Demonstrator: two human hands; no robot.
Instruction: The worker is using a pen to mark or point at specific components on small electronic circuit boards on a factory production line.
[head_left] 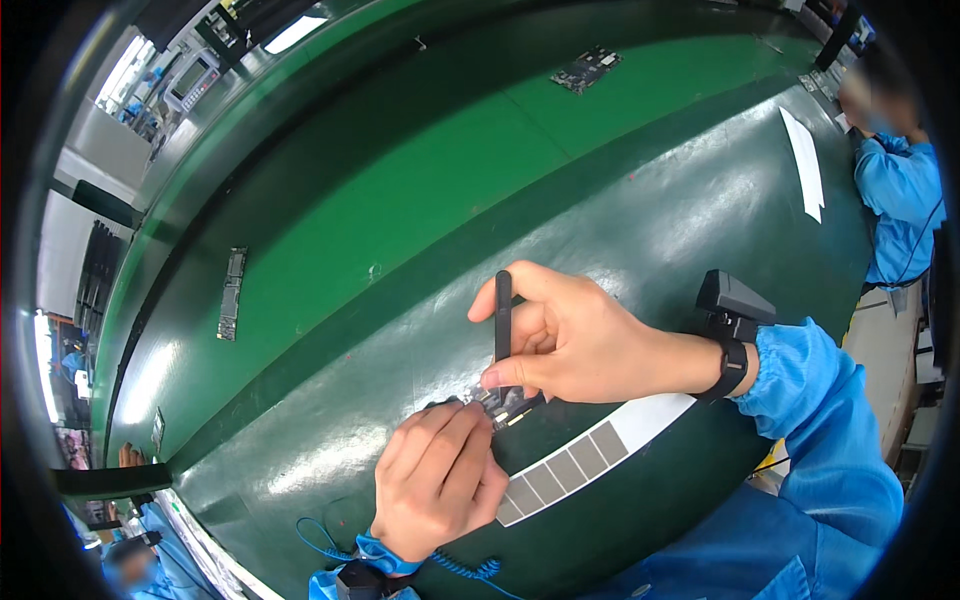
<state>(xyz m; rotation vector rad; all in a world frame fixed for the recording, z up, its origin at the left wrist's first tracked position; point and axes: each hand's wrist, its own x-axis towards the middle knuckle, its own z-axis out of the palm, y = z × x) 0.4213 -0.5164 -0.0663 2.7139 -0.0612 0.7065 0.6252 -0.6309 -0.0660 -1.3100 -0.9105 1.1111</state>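
Note:
Low in the middle of the head view, a small dark circuit board [515, 408] lies on the green bench, partly covered by my fingers. My left hand [435, 475] is closed at the board's left end, fingertips pressed on its edge. Over the board, my right hand [565, 335] grips a slim black tool [503, 315], upright, its tip down at the board; it looks like tweezers, though the tip is hard to see. Beside the board on the near side lies a white strip with grey squares [565, 470], its left end behind my left hand.
A circuit board [588, 70] lies at the far side and a long narrow one [232, 293] at the left. White paper strips [803, 165] are at the right. A blue coiled cord [470, 568] runs by my left wrist. Co-workers in blue sit right [900, 190] and lower left [150, 560].

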